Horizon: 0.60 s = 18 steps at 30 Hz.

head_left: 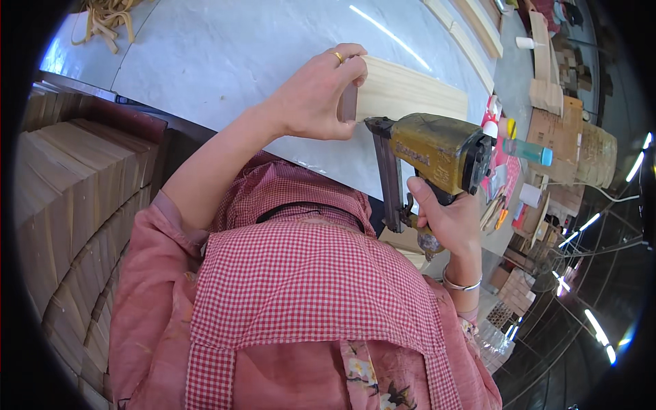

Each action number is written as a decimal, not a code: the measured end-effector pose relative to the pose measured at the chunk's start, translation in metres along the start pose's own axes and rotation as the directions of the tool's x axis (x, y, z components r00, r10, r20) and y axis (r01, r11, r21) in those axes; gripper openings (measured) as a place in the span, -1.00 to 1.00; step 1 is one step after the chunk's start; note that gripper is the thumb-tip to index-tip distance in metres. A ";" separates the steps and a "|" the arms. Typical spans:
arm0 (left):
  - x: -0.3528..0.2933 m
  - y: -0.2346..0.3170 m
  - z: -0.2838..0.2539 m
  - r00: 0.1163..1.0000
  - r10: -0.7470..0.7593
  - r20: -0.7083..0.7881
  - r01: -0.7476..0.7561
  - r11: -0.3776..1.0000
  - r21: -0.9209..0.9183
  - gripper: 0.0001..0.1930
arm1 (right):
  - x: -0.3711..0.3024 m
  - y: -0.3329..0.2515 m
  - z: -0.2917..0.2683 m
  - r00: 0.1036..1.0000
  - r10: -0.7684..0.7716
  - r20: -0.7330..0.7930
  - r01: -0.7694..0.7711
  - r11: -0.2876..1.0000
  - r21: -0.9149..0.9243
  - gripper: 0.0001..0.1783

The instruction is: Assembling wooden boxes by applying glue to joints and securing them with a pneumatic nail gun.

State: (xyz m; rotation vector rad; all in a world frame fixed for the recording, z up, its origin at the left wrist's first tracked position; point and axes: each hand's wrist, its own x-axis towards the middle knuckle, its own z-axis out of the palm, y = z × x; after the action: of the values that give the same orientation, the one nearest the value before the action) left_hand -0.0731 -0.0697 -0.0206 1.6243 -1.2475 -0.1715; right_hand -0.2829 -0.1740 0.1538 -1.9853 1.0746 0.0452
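Observation:
Over the table's near edge, my left hand [316,92] is closed around the left end of a pale wooden board [413,90]. A short, darker wooden strip [348,104] stands across that end, pinched between my fingers and thumb. My right hand [451,220] grips the handle of a worn yellow-and-black pneumatic nail gun [437,147]. The tool's nose points left and lies close to the board's near corner, beside my left thumb; whether it touches the wood I cannot tell. Part of the board is hidden behind the tool.
The pale, glossy table [205,61] spreads out in front of me. Tan strips [109,20] lie in a heap at its far left, and long wooden slats [468,34] at the far right. Stacked wooden pieces [68,184] stand to my left. A teal bottle [526,150] is past the nail gun.

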 end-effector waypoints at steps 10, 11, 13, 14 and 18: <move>-0.001 -0.005 0.005 0.999 0.005 -0.037 -0.006 0.999 -0.036 -0.42 | 0.002 -0.018 0.003 0.998 0.061 0.006 -0.061 0.996 -0.067 -0.69; -0.002 -0.006 0.006 1.000 -0.011 -0.027 0.009 0.999 -0.048 -0.41 | 0.003 -0.018 0.003 1.000 0.026 0.011 -0.025 0.996 -0.090 -0.69; -0.003 -0.007 0.006 0.999 -0.029 -0.021 0.027 0.998 -0.059 -0.40 | 0.005 -0.021 0.001 1.000 -0.011 0.022 0.013 0.993 -0.115 -0.69; -0.003 -0.006 0.006 0.999 -0.015 -0.031 0.013 0.999 -0.053 -0.35 | 0.006 -0.025 -0.001 1.000 0.019 0.011 -0.018 0.994 -0.108 -0.68; -0.003 -0.006 0.006 0.998 0.021 -0.062 -0.023 0.999 -0.031 -0.19 | 0.010 -0.038 -0.004 0.994 0.106 -0.013 -0.106 0.990 -0.088 -0.67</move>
State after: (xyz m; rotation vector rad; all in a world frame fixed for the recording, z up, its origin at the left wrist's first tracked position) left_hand -0.0748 -0.0712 -0.0292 1.5771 -1.2091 -0.1256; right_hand -0.2515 -0.1734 0.1773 -2.0064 1.2013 0.1437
